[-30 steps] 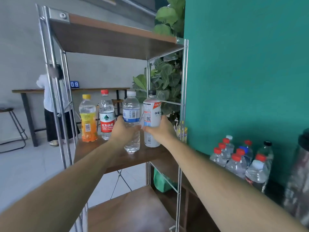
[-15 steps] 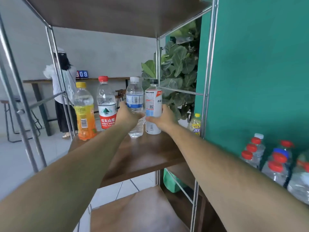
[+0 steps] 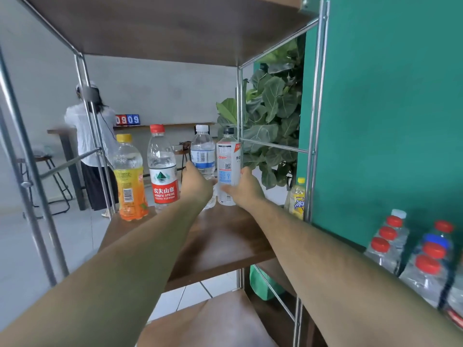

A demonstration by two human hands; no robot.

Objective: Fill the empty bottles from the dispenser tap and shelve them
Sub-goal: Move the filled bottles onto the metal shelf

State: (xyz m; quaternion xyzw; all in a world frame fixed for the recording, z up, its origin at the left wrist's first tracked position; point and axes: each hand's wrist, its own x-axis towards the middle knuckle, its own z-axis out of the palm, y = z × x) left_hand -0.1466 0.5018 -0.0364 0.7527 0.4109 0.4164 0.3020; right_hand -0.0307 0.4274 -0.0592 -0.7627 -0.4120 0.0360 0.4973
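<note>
Both my arms reach onto the wooden middle shelf of a metal rack. My left hand grips a clear bottle with a white cap and blue label. My right hand grips a white-labelled bottle with a black cap right beside it. Both bottles stand upright at the back of the shelf, their bases partly hidden by my hands. To their left stand a red-capped, red-labelled water bottle and a yellow-capped orange bottle.
A small yellow bottle stands by the rack's right post. Several red-capped bottles crowd the lower right against a green wall. A leafy plant is behind the rack. A person stands at a far table.
The view has come closer to the shelf. Both hands still hold the same two bottles, which now stand a little further back in line with the others.
</note>
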